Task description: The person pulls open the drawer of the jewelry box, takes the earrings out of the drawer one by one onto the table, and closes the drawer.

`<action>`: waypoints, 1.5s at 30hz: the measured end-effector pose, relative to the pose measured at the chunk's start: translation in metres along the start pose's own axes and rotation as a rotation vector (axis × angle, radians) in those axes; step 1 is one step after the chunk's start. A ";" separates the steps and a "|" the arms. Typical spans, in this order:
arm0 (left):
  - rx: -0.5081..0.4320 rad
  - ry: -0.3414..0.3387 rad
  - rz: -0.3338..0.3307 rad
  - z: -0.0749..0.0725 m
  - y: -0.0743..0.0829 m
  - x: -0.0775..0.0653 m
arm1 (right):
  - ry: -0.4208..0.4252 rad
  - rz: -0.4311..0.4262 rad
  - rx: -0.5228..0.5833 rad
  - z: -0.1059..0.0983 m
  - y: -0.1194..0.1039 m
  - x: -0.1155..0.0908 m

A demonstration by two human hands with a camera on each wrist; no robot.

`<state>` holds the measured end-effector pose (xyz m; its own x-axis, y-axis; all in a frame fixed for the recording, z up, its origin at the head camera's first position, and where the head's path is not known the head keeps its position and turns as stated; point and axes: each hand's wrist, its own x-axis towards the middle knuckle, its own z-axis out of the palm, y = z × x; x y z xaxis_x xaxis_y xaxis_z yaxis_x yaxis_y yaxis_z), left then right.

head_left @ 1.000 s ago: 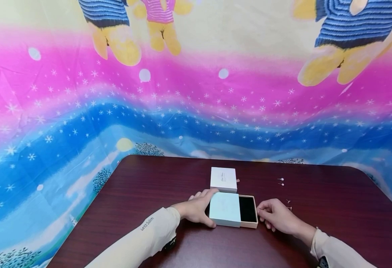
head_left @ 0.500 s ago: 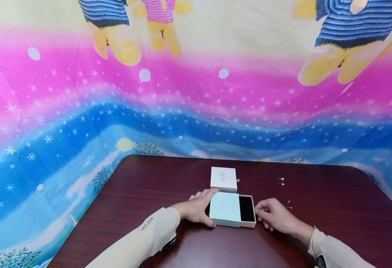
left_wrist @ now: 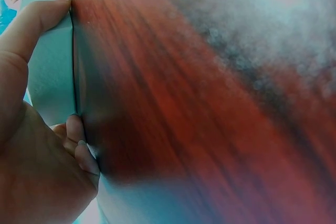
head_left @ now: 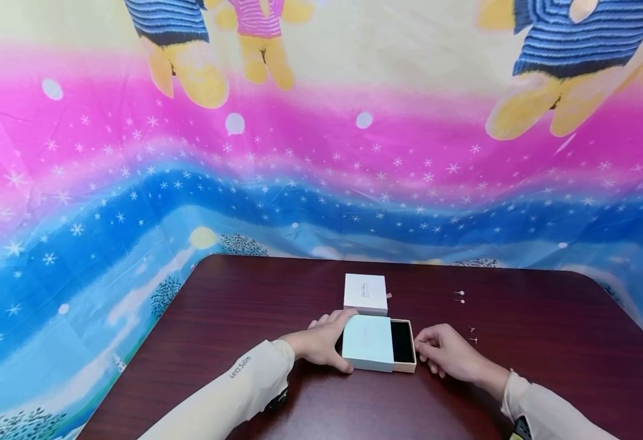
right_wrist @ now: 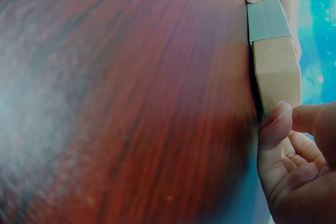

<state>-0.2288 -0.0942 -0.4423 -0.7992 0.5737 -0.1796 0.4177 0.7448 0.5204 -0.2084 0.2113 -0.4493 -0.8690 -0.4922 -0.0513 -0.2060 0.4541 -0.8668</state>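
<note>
A pale mint box sleeve point(head_left: 368, 342) lies flat on the dark red table, left of centre in front of me. From its right end sticks out a tan drawer point(head_left: 404, 368) with a black lining point(head_left: 402, 342). My left hand point(head_left: 323, 343) grips the sleeve's left end, thumb on the near side and fingers at the far side. Against the drawer's right end rests my right hand point(head_left: 448, 353), its fingers curled. In the right wrist view the thumb and index finger point(right_wrist: 277, 129) meet at that end; whether anything lies between them is hidden.
Behind the mint sleeve stands a white box point(head_left: 365, 293) with a small ribbon tab point(head_left: 389, 296). Pearl-headed stud earrings point(head_left: 461, 297) lie at the back right, and two smaller studs point(head_left: 472, 335) lie nearer my right hand. A patterned cloth point(head_left: 321, 153) hangs behind the table.
The drawer has slid a little to the left into the sleeve, and my right hand has moved left with it. My left hand has stayed on the sleeve.
</note>
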 end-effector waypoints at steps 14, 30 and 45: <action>-0.008 -0.001 0.009 0.000 0.000 -0.001 | -0.007 -0.003 -0.009 0.003 -0.003 0.003; -0.014 0.001 0.006 -0.001 0.001 -0.001 | -0.002 -0.004 -0.006 0.006 -0.004 0.005; -0.011 -0.001 0.010 -0.001 0.000 -0.001 | -0.005 -0.019 -0.010 0.008 -0.006 0.007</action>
<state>-0.2279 -0.0952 -0.4412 -0.7949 0.5809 -0.1750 0.4203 0.7354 0.5316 -0.2095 0.1995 -0.4488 -0.8626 -0.5045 -0.0369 -0.2272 0.4516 -0.8628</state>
